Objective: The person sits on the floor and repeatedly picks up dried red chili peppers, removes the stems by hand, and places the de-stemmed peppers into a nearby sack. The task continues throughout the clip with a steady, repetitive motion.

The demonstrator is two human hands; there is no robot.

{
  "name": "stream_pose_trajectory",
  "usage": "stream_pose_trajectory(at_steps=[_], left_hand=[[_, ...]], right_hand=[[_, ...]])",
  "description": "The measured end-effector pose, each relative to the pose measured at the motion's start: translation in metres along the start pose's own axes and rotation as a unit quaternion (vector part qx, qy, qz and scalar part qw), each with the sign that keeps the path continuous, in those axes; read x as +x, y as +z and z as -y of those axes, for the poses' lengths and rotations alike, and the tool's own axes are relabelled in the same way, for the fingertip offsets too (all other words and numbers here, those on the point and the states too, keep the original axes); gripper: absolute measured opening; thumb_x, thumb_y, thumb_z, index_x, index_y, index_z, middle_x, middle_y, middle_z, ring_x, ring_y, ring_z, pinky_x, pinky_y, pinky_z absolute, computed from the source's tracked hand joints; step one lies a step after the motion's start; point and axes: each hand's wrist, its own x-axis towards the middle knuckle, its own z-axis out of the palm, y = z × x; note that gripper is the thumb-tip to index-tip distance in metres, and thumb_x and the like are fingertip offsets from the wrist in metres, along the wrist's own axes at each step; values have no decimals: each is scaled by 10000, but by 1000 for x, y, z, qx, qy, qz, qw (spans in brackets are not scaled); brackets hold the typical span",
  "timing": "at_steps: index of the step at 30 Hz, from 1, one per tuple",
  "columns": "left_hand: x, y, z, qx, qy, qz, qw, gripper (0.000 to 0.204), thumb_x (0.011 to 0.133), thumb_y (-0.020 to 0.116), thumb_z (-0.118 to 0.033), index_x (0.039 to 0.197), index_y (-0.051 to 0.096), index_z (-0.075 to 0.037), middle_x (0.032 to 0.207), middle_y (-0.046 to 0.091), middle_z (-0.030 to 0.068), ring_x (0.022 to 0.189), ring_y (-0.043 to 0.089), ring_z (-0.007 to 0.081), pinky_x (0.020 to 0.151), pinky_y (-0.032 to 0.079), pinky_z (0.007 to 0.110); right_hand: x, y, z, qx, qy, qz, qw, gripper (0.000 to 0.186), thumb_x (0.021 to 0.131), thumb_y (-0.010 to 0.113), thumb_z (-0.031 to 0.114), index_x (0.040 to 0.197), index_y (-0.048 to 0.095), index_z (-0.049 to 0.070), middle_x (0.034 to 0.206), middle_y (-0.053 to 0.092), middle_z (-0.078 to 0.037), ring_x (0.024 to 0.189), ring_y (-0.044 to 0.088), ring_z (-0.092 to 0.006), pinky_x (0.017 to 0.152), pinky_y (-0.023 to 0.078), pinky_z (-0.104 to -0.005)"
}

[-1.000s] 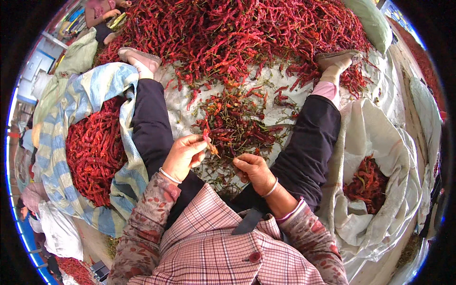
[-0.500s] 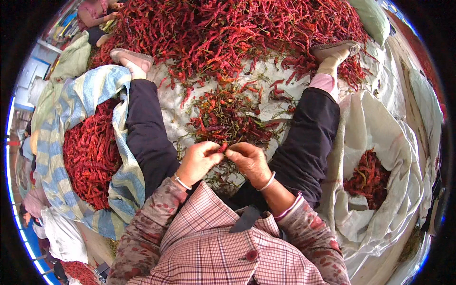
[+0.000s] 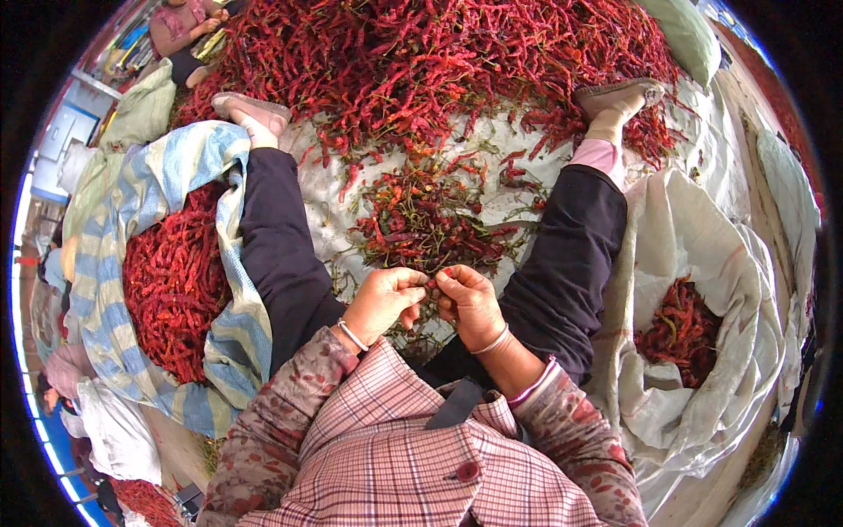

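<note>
My left hand and my right hand meet in front of my lap, fingertips pinched together. A dried red chili pepper is held between them, mostly covered by the fingers. Just beyond the hands lies a small heap of chili peppers and green stems on a white sheet. Past it, a much larger pile of red chili peppers spreads across the far side.
At my left stands an open blue-and-white striped sack holding red chilies. A white sack on my right holds fewer, darker ones. My outstretched legs flank the small heap. Another person sits at the far left; a green sack lies far right.
My left hand has shifted slightly right, and the fingertips of both hands have closed together. Less of the pepper shows between them now. The far person's arm has moved a little.
</note>
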Motion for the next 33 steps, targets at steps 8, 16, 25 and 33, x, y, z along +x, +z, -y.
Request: stream_pose_trajectory(at_steps=[8,16,25,33], left_hand=[[17,0,23,220,17,-134,966,164,772,519,-84,879,593,15,645,594,123,613,597,263,583,477,321],[-2,7,-2,142,100,-64,983,189,839,528,-150,916,592,11,609,538,-3,403,462,50,366,358,197],[-91,-123,-35,117,179,-460,862,81,775,598,-89,844,602,-46,610,523,-27,468,467,37,392,357,194],[-50,-121,-40,411,212,-413,784,79,688,630,-68,753,609,-28,690,566,115,632,560,257,622,449,336]], right_hand=[[0,-4,11,-255,-257,-91,928,91,797,584,85,830,544,9,601,512,4,477,440,-72,431,365,-227],[-4,2,7,-80,-10,83,993,121,859,511,161,883,542,46,644,477,25,485,400,-52,418,308,-190],[-5,-1,0,-129,13,40,991,180,839,520,136,967,540,12,655,483,7,481,410,-68,429,327,-199],[5,-2,-8,-180,46,19,982,162,816,551,148,898,555,8,625,496,0,468,412,-70,418,323,-206]])
